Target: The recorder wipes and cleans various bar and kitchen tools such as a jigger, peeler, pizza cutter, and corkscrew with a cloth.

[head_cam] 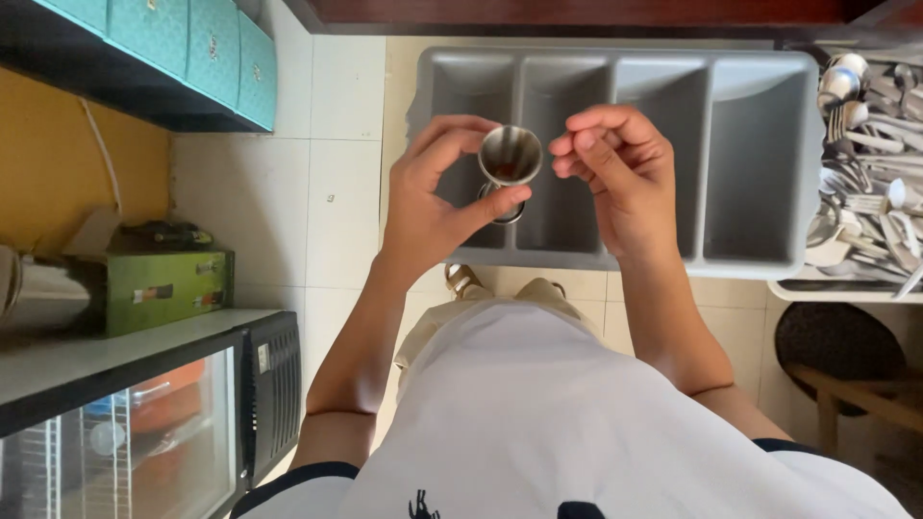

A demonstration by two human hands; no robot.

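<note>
White floor tiles (332, 144) are showing below a grey four-compartment plastic cutlery tray (760, 154). At frame centre, the left hand (428, 202) is pinching a small steel double-ended measuring cup (510, 159); the right hand (615, 168), fingertips bunched and empty, is hovering just beside it. Gripping the cup's waist firmly would be steadying it.

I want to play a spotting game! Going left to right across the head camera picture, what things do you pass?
Green box → left hand → small metal cup → right hand → grey divided bin → pile of spoons and forks.
</note>
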